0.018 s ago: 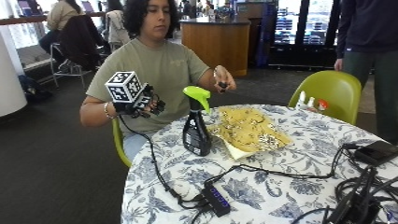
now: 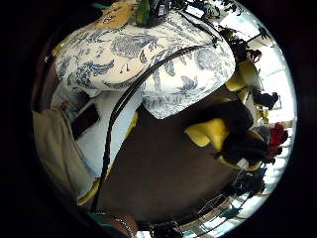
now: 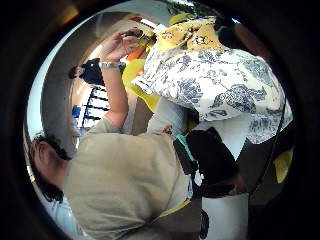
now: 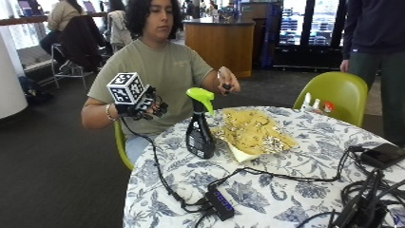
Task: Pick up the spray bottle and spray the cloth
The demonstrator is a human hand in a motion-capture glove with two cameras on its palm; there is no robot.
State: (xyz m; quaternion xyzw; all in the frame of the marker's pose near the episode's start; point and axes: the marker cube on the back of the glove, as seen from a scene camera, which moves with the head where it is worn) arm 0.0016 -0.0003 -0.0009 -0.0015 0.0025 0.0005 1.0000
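spray bottle label unreadable, upright beside cloth.

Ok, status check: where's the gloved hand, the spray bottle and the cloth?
Black-gloved right hand raised off the table's edge, holding nothing. Black spray bottle with green trigger upright, untouched. Yellow patterned cloth lies beside it. Nothing between hand and bottle.

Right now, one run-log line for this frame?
phase: pre-grasp | right hand: raised beside table, holds nothing | spray bottle: upright, untouched | cloth: beside bottle
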